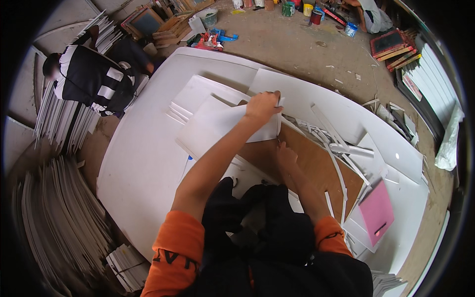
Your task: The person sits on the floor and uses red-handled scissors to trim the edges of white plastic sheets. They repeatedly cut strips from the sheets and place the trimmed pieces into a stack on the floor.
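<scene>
A smooth white sheet (217, 123) lies over a brown board (316, 161) on the big white table. My left hand (263, 107) is closed at the far right corner of this sheet, gripping its edge; the fingers' undersides are hidden. Lower along the same right edge, my right hand (287, 156) is closed around a slim small tool that looks like a cutter knife, mostly covered by the fingers. Its tip meets the sheet's near right corner. More white sheets (203, 89) are stacked beyond and left of the one I hold.
Cut white strips (331, 123) litter the table's right side, near a pink panel (377, 213). Stacks of boards (59, 213) stand on the left. One person (96, 79) bends over at the left; another (373, 17) is at the far right, near paint cans (315, 17).
</scene>
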`<state>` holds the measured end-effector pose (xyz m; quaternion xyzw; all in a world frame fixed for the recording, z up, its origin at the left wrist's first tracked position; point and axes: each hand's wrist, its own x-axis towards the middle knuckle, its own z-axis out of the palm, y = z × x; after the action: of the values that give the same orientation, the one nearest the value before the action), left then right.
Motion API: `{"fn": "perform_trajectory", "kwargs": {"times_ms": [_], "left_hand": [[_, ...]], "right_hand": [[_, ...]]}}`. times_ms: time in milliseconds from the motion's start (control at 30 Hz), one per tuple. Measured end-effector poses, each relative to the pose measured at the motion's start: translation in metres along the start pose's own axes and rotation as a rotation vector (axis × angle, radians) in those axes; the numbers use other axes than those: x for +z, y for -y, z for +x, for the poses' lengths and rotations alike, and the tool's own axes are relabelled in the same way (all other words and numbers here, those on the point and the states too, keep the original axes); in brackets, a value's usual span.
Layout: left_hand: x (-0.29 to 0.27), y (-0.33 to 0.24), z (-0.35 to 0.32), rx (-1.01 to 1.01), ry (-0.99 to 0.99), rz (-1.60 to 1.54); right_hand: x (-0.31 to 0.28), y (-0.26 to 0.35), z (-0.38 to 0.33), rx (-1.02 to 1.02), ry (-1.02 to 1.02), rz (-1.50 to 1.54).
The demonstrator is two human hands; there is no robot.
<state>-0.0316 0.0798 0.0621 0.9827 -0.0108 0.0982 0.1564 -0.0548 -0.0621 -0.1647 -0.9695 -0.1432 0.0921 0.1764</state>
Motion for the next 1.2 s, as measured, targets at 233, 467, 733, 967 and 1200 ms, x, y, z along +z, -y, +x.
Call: {"fn": "perform_trajectory", "kwargs": {"times_ms": [233,467,733,967,1200], "left_hand": [[-0.084,0.033,-0.019,-0.16,-0.55,-0.326],[-0.082,0.038,-0.063,-0.23,-0.864,-0.897],[-0.053,0.039,-0.078,-0.029,-0.403,-0.713],[-0.076,-0.026,-0.044,0.104,-0.446,-0.361],[-0.061,-0.023,-0.047,-0.014,-0.338,-0.02]], "right_hand": [[-0.149,-0.019,0.052,-0.078,-0.283,0.488],[-0.355,0.066,-0.006,-0.212,-0.647,0.156],[-0.374,0.096,-0.055,-0.315,-0.832,-0.357],[-0.339,0.101,-0.066,-0.303,-0.756,-0.271],[-0.289,0.102,-0.062,-0.321,-0.53,-0.105]]}}
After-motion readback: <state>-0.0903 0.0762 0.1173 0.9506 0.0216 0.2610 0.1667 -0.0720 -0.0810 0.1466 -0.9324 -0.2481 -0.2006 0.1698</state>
